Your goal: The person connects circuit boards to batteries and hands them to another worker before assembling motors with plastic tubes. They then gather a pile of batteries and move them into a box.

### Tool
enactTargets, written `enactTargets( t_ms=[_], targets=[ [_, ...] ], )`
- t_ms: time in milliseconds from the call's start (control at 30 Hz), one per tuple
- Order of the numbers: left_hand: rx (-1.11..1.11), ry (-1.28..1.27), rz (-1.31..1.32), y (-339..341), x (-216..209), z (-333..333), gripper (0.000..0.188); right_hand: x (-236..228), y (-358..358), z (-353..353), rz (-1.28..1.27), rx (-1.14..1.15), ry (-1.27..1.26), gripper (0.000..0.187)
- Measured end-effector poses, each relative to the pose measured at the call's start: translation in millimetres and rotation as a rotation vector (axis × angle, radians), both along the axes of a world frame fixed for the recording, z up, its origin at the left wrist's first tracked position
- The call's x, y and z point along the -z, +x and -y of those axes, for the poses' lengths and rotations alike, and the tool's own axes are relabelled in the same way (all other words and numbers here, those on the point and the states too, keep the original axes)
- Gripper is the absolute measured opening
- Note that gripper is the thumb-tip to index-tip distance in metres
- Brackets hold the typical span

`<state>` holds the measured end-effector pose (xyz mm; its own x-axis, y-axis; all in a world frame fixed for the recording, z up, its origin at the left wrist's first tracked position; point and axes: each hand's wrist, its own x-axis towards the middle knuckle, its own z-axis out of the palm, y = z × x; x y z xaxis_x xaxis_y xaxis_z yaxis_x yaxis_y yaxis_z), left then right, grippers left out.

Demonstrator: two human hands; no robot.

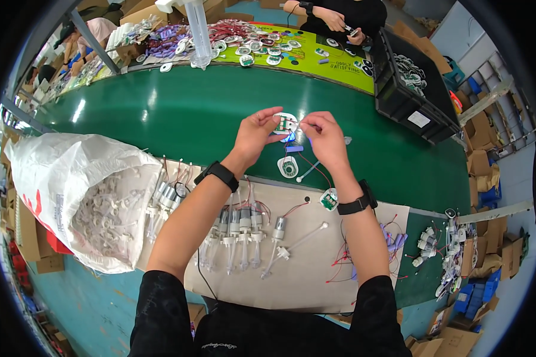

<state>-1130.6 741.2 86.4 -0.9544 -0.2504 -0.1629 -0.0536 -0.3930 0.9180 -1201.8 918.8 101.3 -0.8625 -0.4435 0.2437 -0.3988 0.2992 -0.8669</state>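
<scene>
Over the green work surface [208, 113], my left hand [254, 135] grips the edge of a white rounded cover with a green circuit board [287, 124] in it. At the cover's right edge my right hand [326, 140] is closed in a pinch; what sits between its fingertips is too small to make out. A blue glow shows just below the board. Under my hands lie a purple cylindrical battery [294, 149] with thin wires and another white round cover [288, 167]. By my right wrist is a further green board in a white cover [329, 200].
Small motors with white plastic tubes [244, 220] lie on a cardboard sheet [304, 285]. To the left slumps a white sack [59, 172] of plastic parts. A black crate [393, 113] stands far right. Across the surface, a co-worker's hands [345, 28] are busy near piled parts.
</scene>
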Motion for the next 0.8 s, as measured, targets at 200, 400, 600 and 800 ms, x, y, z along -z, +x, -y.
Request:
enactTargets(
  t_ms=[200,400,600,800],
  targets=[
    [-0.013,0.040,-0.020,1.6,-2.9,-6.7,0.034,7.3,12.5,16.2,-0.083,0.074,0.021,0.012],
    [-0.009,0.076,-0.047,3.5,-4.9,-12.1,0.033,7.4,17.2,18.4,-0.216,0.095,0.038,0.012],
    [0.005,0.049,-0.057,0.9,-2.8,-13.1,0.031,7.5,15.5,17.7,-0.245,0.123,0.040,0.012],
    [0.045,0.025,-0.085,5.5,-1.5,-13.5,0.039,6.3,10.9,12.8,-0.207,0.060,0.052,0.012]
  ],
)
